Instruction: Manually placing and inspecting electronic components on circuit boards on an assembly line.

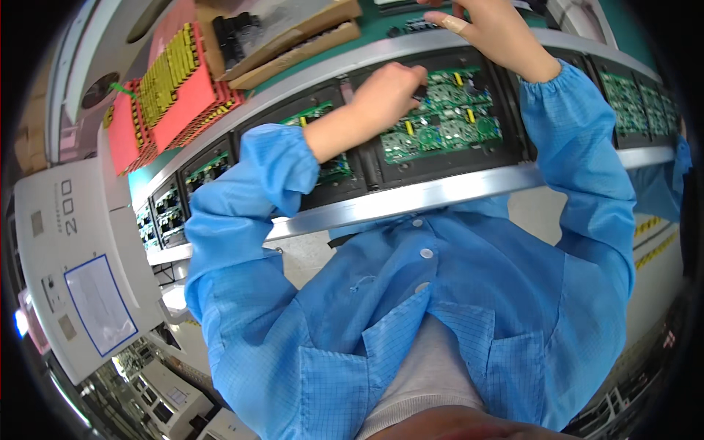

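Observation:
My left hand is over the green circuit board panel, its fingers curled together at a small dark component. How far that part is seated on the board is hidden by the fingers. The panel carries yellow and black parts and lies in a black carrier tray. Beyond the rail, my right hand is at the top edge of the view, thumb stretched out and fingers apart. A tan wrap circles its thumb. Beside the thumb, small black components lie on the green bench surface.
More carriers with circuit boards stand along the metal-railed conveyor. Cardboard boxes with black parts lie at the back. Red boards with yellow-and-black edges stand at the far left. A white machine stands left. Another blue sleeve shows right.

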Demonstrator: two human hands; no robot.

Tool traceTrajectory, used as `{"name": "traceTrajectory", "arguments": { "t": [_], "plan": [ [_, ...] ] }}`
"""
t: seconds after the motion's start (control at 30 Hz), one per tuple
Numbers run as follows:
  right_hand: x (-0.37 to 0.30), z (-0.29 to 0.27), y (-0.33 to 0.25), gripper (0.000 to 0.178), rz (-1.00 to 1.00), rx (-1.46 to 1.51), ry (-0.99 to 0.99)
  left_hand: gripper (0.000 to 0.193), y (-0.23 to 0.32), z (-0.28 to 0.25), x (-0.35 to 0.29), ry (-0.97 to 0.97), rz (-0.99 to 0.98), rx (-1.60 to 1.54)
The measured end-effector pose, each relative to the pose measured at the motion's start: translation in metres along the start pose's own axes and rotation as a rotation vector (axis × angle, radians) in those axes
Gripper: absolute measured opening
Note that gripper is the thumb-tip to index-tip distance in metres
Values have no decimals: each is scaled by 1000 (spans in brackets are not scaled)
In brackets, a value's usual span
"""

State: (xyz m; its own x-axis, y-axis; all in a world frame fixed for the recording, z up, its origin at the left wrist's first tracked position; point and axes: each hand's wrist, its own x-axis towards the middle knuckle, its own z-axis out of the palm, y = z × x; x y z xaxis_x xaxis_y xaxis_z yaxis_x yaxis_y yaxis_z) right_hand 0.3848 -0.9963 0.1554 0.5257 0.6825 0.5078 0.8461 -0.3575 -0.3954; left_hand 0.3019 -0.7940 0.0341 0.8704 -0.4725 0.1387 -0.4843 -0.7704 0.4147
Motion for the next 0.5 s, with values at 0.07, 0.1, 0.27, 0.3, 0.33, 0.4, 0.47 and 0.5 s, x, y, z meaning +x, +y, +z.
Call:
{"name": "traceTrajectory", "arguments": {
  "t": [0.07, 0.1, 0.27, 0.3, 0.33, 0.4, 0.47, 0.5],
  "plan": [
    [31, 15, -2, 23, -33, 23, -27, 37, 4, -3, -1, -3, 16, 47],
    [48, 24, -7, 21, -53, 88, -38, 37, 5, -6, -3, -4, -2, 60],
    [126, 98, -8, 25, -180, 119, -59, 29, -7, -29, -21, 164, 281, 237],
    [137, 111, -9, 27, -200, 100, -74, 29, -10, -48, -23, 171, 275, 251],
    [149, 120, -16, 30, -168, 135, -118, 30, -14, -68, -29, 222, 187, 314],
    [177, 138, -32, 31, -166, 0, -166, 32, -32, -110, -46, 335, 40, 461],
    [206, 207, 16, 30, -256, -99, 38, 34, -61, -148, -49, 357, -36, 617],
    [214, 231, 12, 30, -273, -86, 37, 35, -83, -164, -65, 324, -107, 698]
  ]
}}
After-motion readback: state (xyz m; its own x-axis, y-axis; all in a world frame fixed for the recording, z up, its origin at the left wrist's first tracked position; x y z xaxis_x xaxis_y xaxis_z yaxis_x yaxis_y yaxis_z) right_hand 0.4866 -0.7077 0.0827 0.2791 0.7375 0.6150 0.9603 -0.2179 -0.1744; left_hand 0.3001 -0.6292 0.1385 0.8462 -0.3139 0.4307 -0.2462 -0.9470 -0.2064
